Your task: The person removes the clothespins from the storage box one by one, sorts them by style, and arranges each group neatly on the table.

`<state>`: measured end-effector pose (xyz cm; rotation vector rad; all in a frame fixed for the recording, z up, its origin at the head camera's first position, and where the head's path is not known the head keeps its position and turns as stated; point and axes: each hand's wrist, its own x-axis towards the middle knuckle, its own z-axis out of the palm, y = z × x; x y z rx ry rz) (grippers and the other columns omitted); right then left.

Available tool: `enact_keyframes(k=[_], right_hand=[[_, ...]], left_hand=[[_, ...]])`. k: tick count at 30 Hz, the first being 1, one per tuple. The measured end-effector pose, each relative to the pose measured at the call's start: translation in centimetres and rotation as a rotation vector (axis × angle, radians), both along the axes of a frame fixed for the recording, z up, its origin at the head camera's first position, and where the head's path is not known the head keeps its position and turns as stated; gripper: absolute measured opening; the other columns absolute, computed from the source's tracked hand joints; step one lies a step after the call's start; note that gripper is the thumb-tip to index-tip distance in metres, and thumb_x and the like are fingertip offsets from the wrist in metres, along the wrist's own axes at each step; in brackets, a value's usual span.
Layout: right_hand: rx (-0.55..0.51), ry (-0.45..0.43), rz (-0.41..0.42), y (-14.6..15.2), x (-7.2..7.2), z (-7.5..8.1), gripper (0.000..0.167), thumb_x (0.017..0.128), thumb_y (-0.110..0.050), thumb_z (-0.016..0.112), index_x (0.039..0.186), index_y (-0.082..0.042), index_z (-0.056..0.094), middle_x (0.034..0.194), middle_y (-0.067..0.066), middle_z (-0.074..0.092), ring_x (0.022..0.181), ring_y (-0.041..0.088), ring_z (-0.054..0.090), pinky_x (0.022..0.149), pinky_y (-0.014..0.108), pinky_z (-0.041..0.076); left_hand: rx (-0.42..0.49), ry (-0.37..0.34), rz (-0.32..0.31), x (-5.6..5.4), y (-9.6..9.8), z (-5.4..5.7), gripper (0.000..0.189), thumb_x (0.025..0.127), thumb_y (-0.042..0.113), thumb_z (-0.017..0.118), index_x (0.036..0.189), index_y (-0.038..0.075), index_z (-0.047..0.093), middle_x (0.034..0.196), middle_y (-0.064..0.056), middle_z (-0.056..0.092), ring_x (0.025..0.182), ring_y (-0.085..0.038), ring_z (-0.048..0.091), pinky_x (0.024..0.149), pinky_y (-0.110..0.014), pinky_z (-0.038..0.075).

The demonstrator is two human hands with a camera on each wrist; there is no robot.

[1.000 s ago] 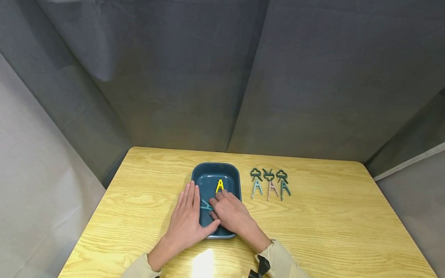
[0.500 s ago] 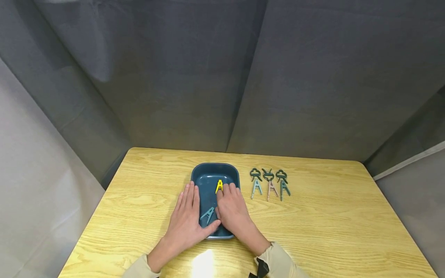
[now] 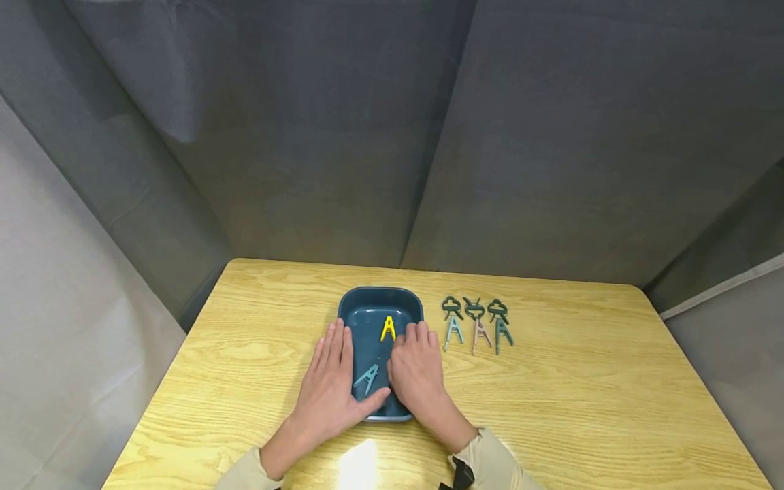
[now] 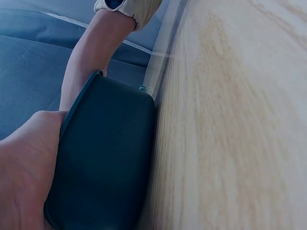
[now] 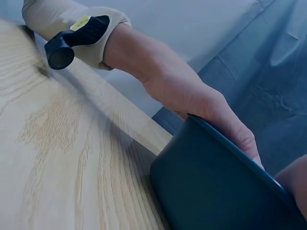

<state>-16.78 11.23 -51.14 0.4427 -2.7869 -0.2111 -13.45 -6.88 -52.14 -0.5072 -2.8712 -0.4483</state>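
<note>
My left hand (image 3: 331, 388) lies along the left rim of a dark blue plastic bin (image 3: 366, 333), fingers straight and thumb across its near end. In the left wrist view part of that hand (image 4: 24, 163) shows against the bin's side (image 4: 103, 153). My right hand (image 3: 418, 371) is over the bin's right part with its fingers curled; its fingertips are hidden, and whether they hold anything does not show. A yellow clothespin (image 3: 388, 328) lies just left of its fingers. Between both hands a teal clothespin (image 3: 367, 378) rests on the bin's floor.
Right of the bin, three clothespins lie in a row on the wooden table (image 3: 588, 381): light blue (image 3: 453, 331), pink (image 3: 480, 333) and dark green (image 3: 503, 332). Above each sits a dark green plant clip (image 3: 451, 307). Grey curtains (image 3: 306, 136) surround the table.
My right hand has drawn back to the right inside the bin and its fingers have curled. The teal clothespin has turned and shifted nearer to me. My left hand has stayed put.
</note>
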Motion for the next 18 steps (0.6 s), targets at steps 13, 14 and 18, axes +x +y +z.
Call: enact_keyframes(k=[13,14,18], right_hand=[[0.012,0.010,0.007,-0.05,-0.03,-0.18,0.025,0.087,-0.024,0.073,0.084,0.001,0.069,0.085,0.012,0.051,0.083,0.029,0.039,0.069,0.039,0.031],[0.009,0.008,-0.014,-0.06,-0.02,-0.19,0.025,0.088,-0.024,0.072,0.086,0.001,0.068,0.086,0.012,0.051,0.084,0.029,0.039,0.069,0.039,0.032],[0.027,-0.003,-0.095,-0.05,0.22,-0.23,0.035,0.089,-0.031,0.072,0.088,0.003,0.067,0.090,0.013,0.050,0.086,0.030,0.040,0.071,0.040,0.033]], left_hand=[[0.008,-0.013,0.000,0.05,-0.12,0.07,0.124,0.085,0.085,0.053,0.162,-0.007,0.023,0.172,-0.025,0.014,0.160,-0.037,0.017,0.128,-0.050,0.020],[0.006,-0.016,-0.001,0.03,-0.12,0.04,0.124,0.085,0.085,0.053,0.162,-0.007,0.022,0.172,-0.025,0.014,0.160,-0.037,0.016,0.128,-0.050,0.020],[0.001,-0.015,-0.007,-0.01,-0.09,-0.09,0.124,0.085,0.085,0.052,0.162,-0.007,0.023,0.172,-0.024,0.013,0.160,-0.037,0.017,0.128,-0.050,0.020]])
